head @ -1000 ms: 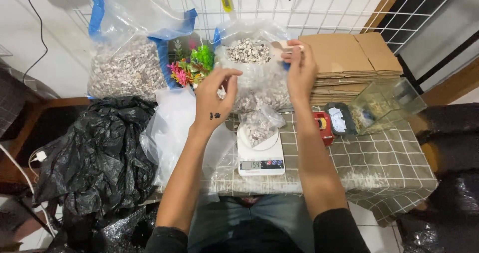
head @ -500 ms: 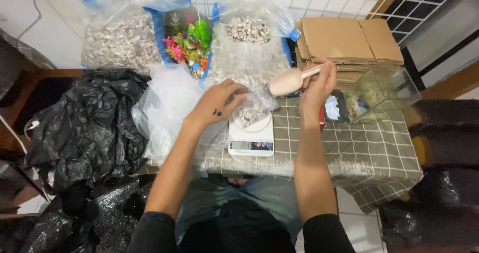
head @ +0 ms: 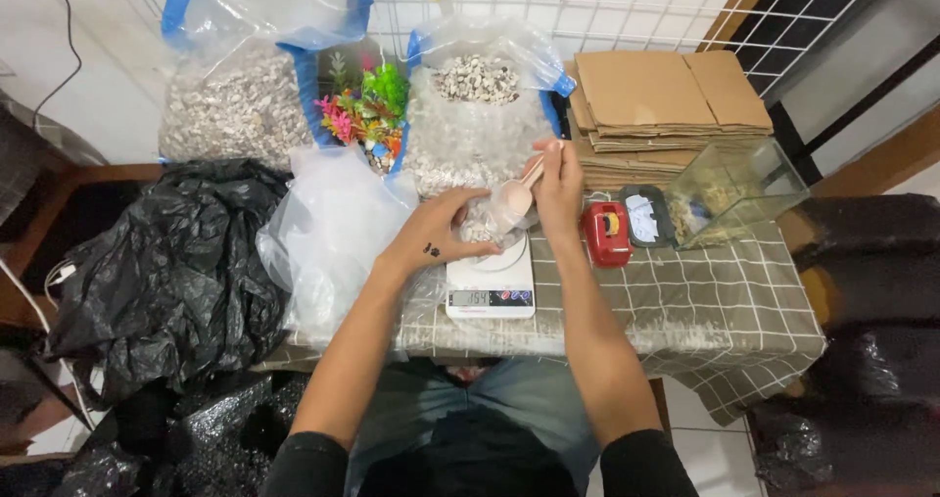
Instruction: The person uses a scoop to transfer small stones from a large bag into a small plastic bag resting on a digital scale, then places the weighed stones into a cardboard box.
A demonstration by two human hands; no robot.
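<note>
On the checked tablecloth [head: 685,301] in front of me stands a small white kitchen scale [head: 491,286], and both my hands work just above it. My right hand [head: 558,179] is closed around the handle of a pale plastic scoop [head: 516,198]. The handle goes up between my fingers, and the bowl of the scoop hangs below and to the left of my hand. So the long axis of the scoop runs diagonally, from upper right at the handle to lower left at the bowl, and the bowl points down toward the scale.

My left hand [head: 446,233] is closed on the rim of a small clear bag [head: 482,225] with pebbles inside. This bag sits on the plate of the scale, just beside my fingers and directly under the bowl of the scoop. The scoop touches or almost touches the mouth of the bag; I cannot tell which.

Behind the scale is a big clear bag of pebbles [head: 478,115]. To the right lie a red tape dispenser [head: 606,233] and a small glass tank [head: 734,189].
</note>
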